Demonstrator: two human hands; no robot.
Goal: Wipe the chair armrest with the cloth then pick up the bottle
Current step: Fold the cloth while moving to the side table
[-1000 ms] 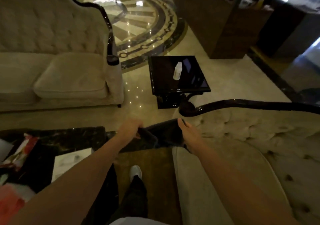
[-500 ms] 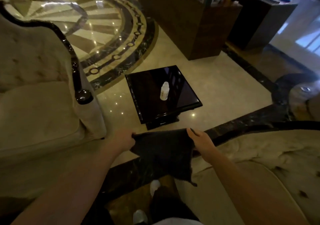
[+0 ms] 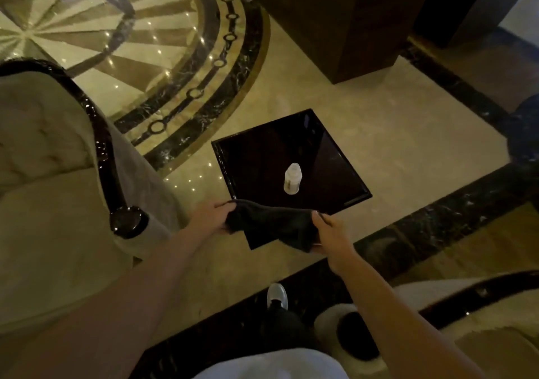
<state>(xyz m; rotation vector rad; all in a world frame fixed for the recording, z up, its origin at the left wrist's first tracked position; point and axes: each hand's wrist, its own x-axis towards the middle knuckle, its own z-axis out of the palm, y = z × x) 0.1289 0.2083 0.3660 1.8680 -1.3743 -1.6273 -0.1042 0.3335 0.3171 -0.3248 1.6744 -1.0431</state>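
— What's the room like from where you stand?

— Polished marble floor (image 3: 379, 133), cream, with a dark inlaid medallion up at ten o'clock and a black border band running along the four o'clock side. A wooden counter (image 3: 344, 23) stands at twelve. A glossy black side table (image 3: 253, 157) sits dead centre.

— And the bottle?

— The bottle (image 3: 292, 178) is upright on that table, small and white, toward its near half.

— The chair?

— A cream tufted chair at nine o'clock; its dark lacquered armrest (image 3: 110, 171) curves down to a round knob. Another cushioned seat shows at five.

— The hands?

— Both are closed on a dark cloth (image 3: 271, 228), stretched between them just over the table's near corner. The left hand (image 3: 211, 218) pinches one end, the right hand (image 3: 329, 234) grips the other. Neither touches the armrest.
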